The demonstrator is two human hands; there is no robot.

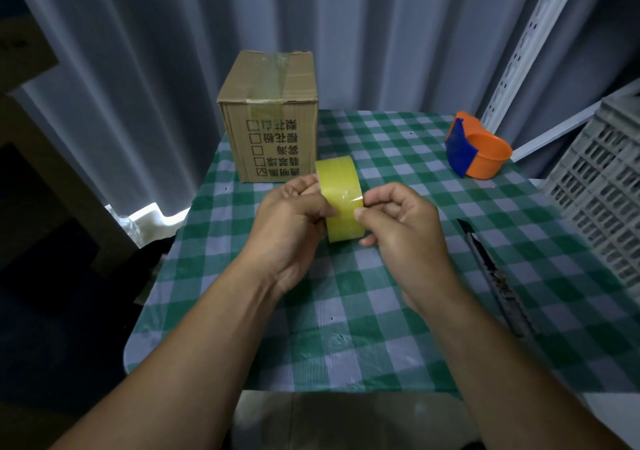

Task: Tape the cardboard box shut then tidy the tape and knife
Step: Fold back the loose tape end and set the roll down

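Note:
A yellow roll of tape (341,186) is held upright above the middle of the table. My left hand (291,217) grips its left side. My right hand (398,221) pinches the roll's front surface with thumb and forefinger. The cardboard box (273,110) stands at the table's far left edge, its flaps down, with a strip of clear tape along the top seam and over the front edge. A dark utility knife (491,273) lies on the cloth to the right of my right hand, pointing away from me.
A green-and-white checked cloth (346,328) covers the small table. An orange and blue tape dispenser (476,146) sits at the far right. A grey slatted plastic crate (602,186) stands at the right edge. Curtains hang behind, and the floor to the left is dark.

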